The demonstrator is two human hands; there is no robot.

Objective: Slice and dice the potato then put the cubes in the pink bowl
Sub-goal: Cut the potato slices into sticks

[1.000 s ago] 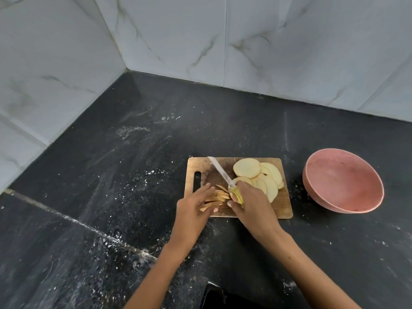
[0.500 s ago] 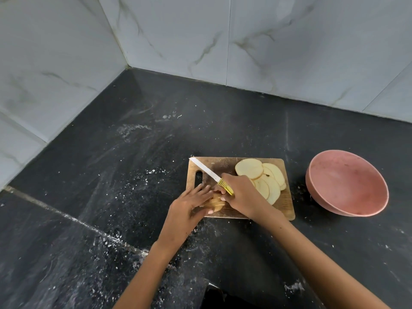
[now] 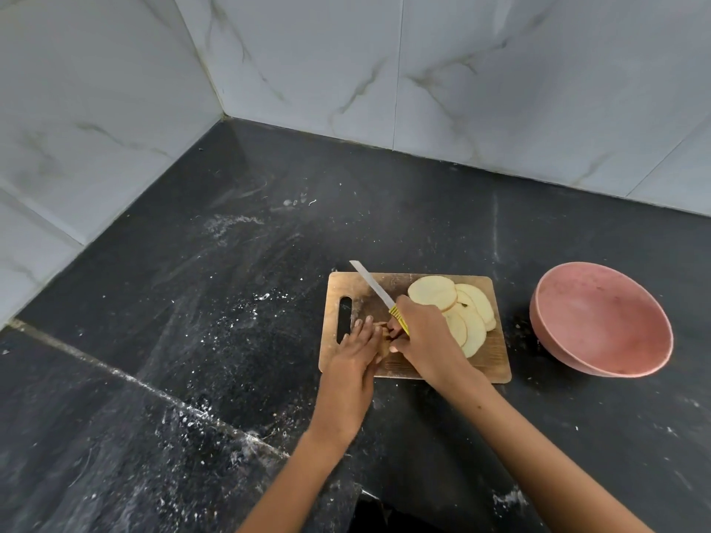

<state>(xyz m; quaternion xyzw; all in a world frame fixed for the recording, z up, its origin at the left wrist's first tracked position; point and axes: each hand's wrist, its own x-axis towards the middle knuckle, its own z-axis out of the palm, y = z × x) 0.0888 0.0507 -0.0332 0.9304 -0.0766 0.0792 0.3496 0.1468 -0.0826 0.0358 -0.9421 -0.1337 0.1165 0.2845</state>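
Observation:
A wooden cutting board (image 3: 492, 363) lies on the black counter. Several round potato slices (image 3: 433, 292) overlap on its right half. My right hand (image 3: 425, 336) grips a knife by its yellow handle, and the blade (image 3: 372, 283) points up and left over the board. My left hand (image 3: 356, 350) lies flat with straight fingers on cut potato strips (image 3: 383, 329), which are mostly hidden between the two hands. The pink bowl (image 3: 600, 321) stands empty to the right of the board.
The black counter (image 3: 231, 302) is dusted with white specks on its left part. Marble-tiled walls (image 3: 461, 71) close the corner behind and to the left. A seam runs diagonally across the near-left counter.
My right hand has shifted left with the knife, and the blade has swung over the left half of the board. My left hand now covers the cut strips more closely.

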